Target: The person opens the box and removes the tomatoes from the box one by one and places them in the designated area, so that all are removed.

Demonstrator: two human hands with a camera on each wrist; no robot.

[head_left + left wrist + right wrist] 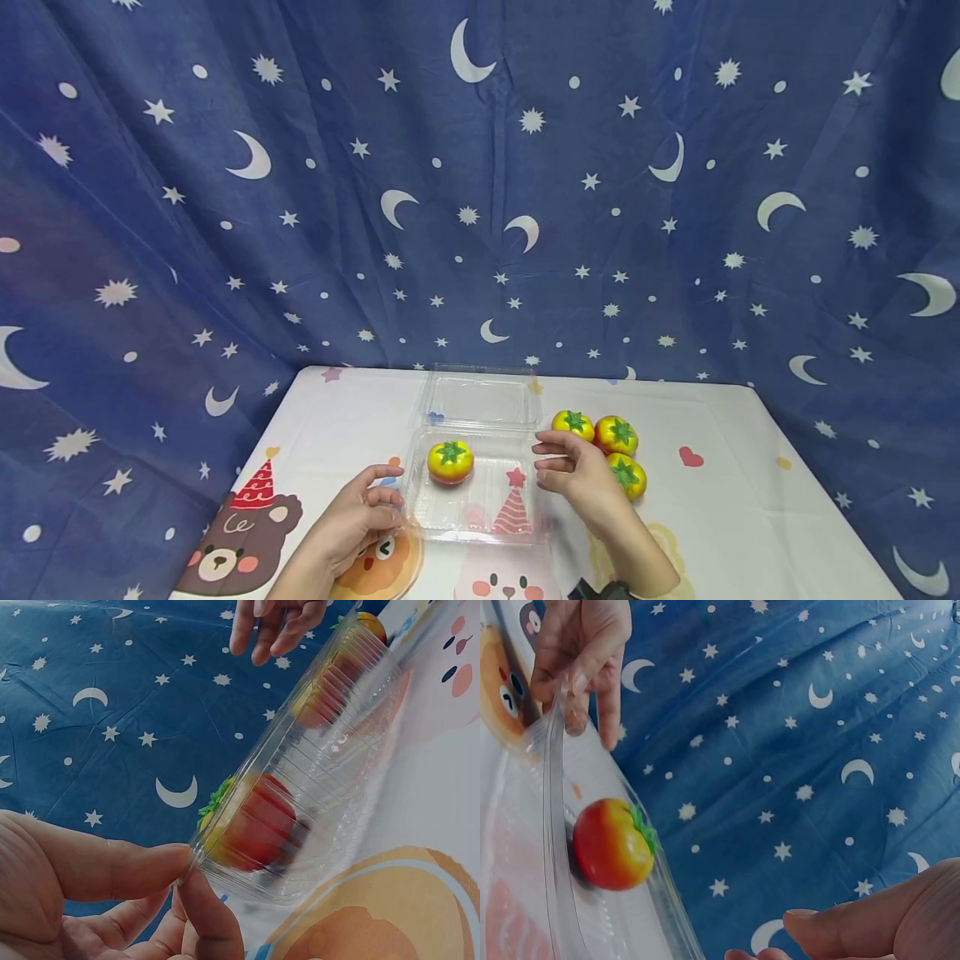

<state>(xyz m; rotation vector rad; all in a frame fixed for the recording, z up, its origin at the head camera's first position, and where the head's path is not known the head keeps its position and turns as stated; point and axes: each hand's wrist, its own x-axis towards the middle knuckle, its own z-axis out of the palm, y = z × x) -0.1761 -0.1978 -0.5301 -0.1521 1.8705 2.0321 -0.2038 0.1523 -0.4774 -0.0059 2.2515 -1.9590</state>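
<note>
A clear plastic clamshell box lies on the table with its lid folded back toward the curtain. Inside, at the left, sits one red-and-yellow toy tomato with a green leafy top. My left hand pinches the box's left rim between thumb and forefinger, plainest in the left wrist view. Across the box, my right hand hovers beside the right rim with loosely bent fingers and nothing in them; in the right wrist view its thumb stands apart from the plastic.
Three more toy tomatoes lie together just right of the box, partly behind my right hand. The white tablecloth carries printed cartoon animals. A blue curtain with moons and stars stands behind the table.
</note>
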